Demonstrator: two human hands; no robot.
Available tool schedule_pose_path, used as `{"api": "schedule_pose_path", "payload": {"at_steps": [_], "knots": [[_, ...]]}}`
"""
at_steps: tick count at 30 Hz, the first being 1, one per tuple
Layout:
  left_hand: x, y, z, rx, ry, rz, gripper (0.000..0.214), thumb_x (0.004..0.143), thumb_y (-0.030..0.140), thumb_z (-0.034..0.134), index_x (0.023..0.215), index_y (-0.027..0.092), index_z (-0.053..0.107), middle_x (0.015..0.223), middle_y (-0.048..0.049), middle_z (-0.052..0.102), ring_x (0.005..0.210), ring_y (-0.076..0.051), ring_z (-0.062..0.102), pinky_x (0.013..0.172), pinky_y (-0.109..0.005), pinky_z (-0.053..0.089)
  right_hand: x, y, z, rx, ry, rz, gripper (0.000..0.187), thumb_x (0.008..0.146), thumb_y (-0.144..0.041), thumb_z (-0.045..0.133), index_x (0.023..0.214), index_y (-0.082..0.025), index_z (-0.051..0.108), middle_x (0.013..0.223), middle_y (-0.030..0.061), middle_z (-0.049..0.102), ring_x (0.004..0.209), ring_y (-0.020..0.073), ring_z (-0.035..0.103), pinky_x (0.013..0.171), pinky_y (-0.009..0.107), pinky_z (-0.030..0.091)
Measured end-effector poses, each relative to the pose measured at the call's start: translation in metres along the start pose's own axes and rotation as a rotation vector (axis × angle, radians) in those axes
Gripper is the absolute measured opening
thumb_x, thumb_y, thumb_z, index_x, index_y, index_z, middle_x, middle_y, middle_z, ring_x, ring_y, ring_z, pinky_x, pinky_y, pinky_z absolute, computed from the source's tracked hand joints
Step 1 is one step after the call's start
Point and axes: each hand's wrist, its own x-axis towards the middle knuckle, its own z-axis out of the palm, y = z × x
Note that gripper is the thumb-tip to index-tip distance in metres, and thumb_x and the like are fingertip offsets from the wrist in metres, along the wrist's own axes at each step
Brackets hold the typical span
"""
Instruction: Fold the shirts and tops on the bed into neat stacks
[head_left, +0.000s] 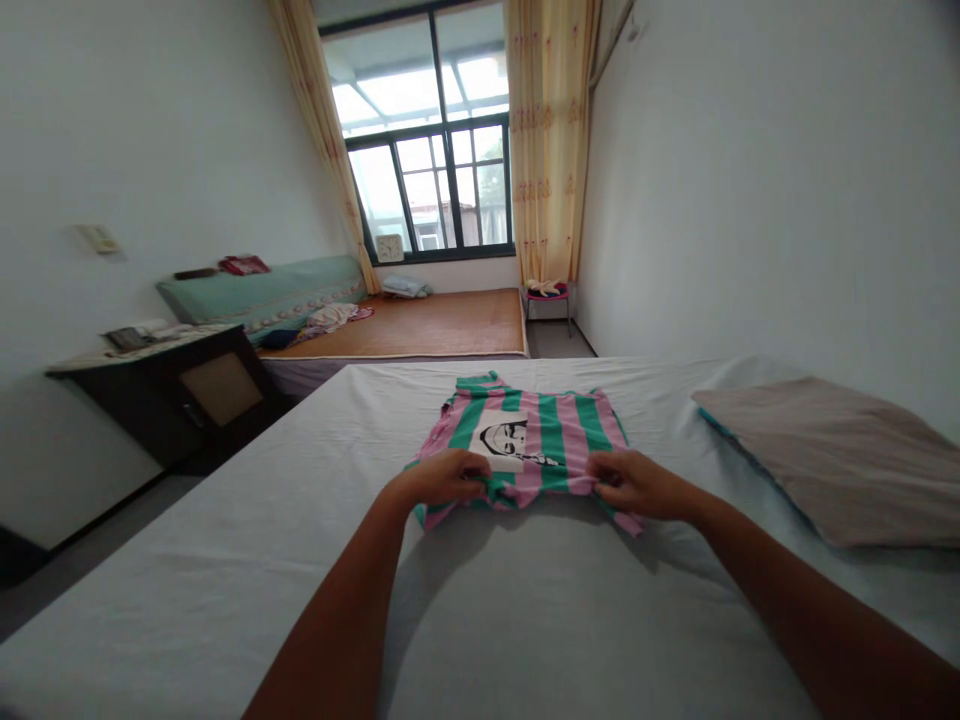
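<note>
A pink and green striped shirt (551, 425) with a black and white printed patch lies partly folded on a bed covered by a white sheet (300, 500). My left hand (446, 478) pinches the shirt's near edge on the left side. My right hand (634, 484) grips the near edge on the right side. Both hands have their fingers closed on the fabric, which bunches slightly between them.
A brown pillow (832, 455) lies on the bed at the right, by the wall. A dark bedside cabinet (180, 395) stands at the left. Beyond are a second bed with a bamboo mat (427, 322), a small stool (546, 292), curtains and a window.
</note>
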Motion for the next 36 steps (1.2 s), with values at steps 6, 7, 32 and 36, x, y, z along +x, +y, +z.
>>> {"api": "schedule_pose_path", "payload": {"at_steps": [6,7,32,36], "knots": [[-0.012,0.005,-0.011,-0.206,-0.117,0.02,0.035,0.083,0.045,0.058,0.093,0.014,0.071,0.074,-0.0004,0.064,0.064,-0.011,0.052,0.059,-0.018,0.04,-0.011,0.008,-0.022,0.204,-0.293,0.043,0.018,0.082,-0.035,0.053,0.085,-0.018,0.057,0.071,-0.003,0.051,0.062,0.0105,0.044,0.056,0.021,0.034],[-0.01,0.004,-0.009,-0.182,-0.157,0.015,0.034,0.082,0.045,0.059,0.089,0.014,0.071,0.07,0.0005,0.062,0.062,-0.011,0.05,0.058,-0.018,0.039,-0.012,0.009,-0.022,0.194,-0.378,0.061,0.019,0.081,-0.036,0.055,0.084,-0.017,0.058,0.07,-0.0028,0.052,0.062,0.0105,0.045,0.055,0.021,0.034],[-0.005,-0.069,-0.014,-0.301,0.542,-0.539,0.049,0.07,0.059,0.064,0.086,0.014,0.07,0.057,-0.0017,0.065,0.052,-0.016,0.059,0.047,-0.021,0.041,-0.009,0.043,-0.013,0.465,-0.146,0.361,0.06,0.07,-0.061,0.068,0.107,-0.016,0.056,0.07,-0.0008,0.057,0.06,0.0123,0.054,0.053,0.023,0.042],[0.001,-0.064,-0.013,0.01,0.532,-0.38,0.03,0.068,0.043,0.068,0.079,0.016,0.074,0.068,-0.004,0.07,0.064,-0.019,0.063,0.058,-0.022,0.045,-0.011,0.041,-0.011,0.48,-0.246,0.324,0.057,0.072,-0.055,0.068,0.11,-0.015,0.054,0.072,0.0001,0.06,0.063,0.0131,0.056,0.055,0.023,0.042]]}}
